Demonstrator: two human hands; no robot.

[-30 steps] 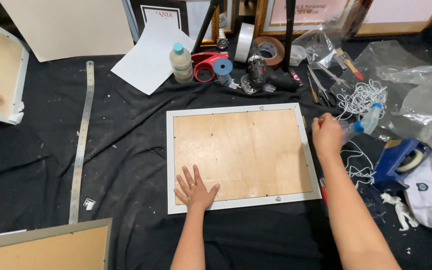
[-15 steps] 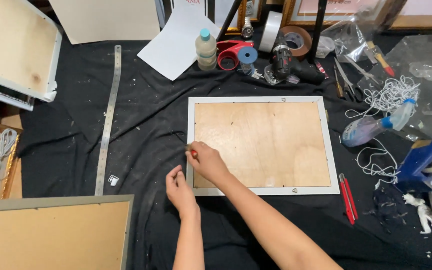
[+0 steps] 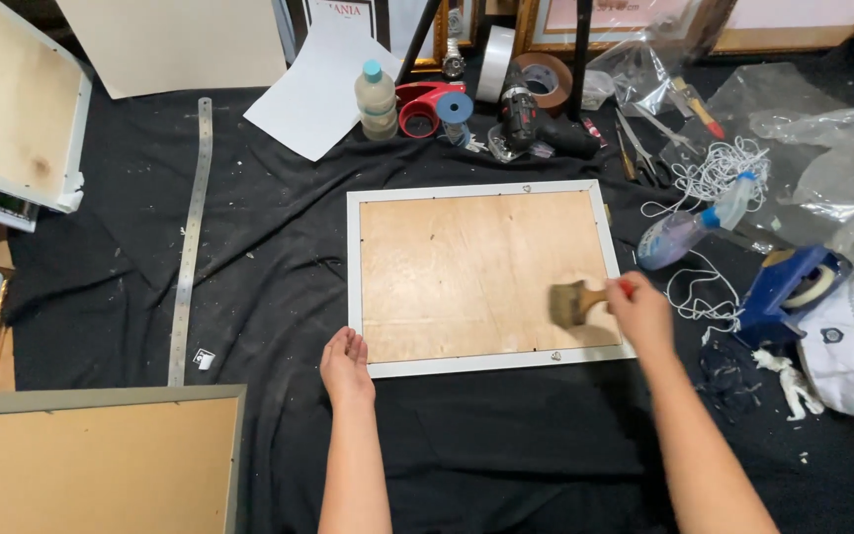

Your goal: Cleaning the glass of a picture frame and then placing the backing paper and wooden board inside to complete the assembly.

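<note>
Your white rectangular picture frame (image 3: 353,287) lies face down at the centre of the black cloth-covered table (image 3: 269,257), its plywood backing board (image 3: 476,272) already seated inside; judged from this, the board is fitted and brushing is under way at the near right corner, the remainder apparently undone; your right hand (image 3: 641,309) is closed around the red handle of a blurred wide bristle brush (image 3: 575,302), bristles on the board; your left hand (image 3: 346,362) rests loosely curled, holding nothing, at the near left corner, steadying the frame
</note>
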